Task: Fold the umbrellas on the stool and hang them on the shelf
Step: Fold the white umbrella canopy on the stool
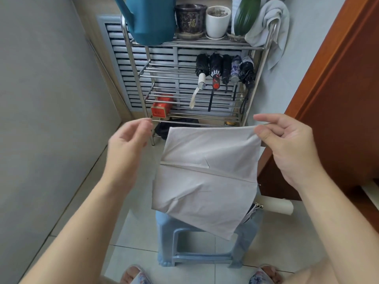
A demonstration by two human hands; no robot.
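Pinching the top corner of the grey umbrella (207, 173) between thumb and fingers, the right hand (287, 144) holds its cloth up in front of the shelf (196, 46), while the left hand (127, 140) hangs loose and spread just left of the cloth, gripping nothing. The umbrella hangs over the blue stool (205, 249), with its lower end near the stool's seat and its pale handle (276, 206) poking out to the right, below the shelf. The step in hand looks like smoothing the cloth panels into pleats before wrapping them round the shaft. To do it well, the left hand should probably take the free top corner, pull the panel flat along the seam that crosses it, then lay each flap the same way so the roll stays tight. Five folded umbrellas (225, 68) already hang at the right end of the shelf's middle rails, so the open rail space is to their left, above the red tin (162, 107). Room is tight: the wooden door (338, 89) stands close on the shelf's right, a wall closes in on its left, and a blue watering can (147, 19) and pots (203, 19) sit on the shelf's top tier.
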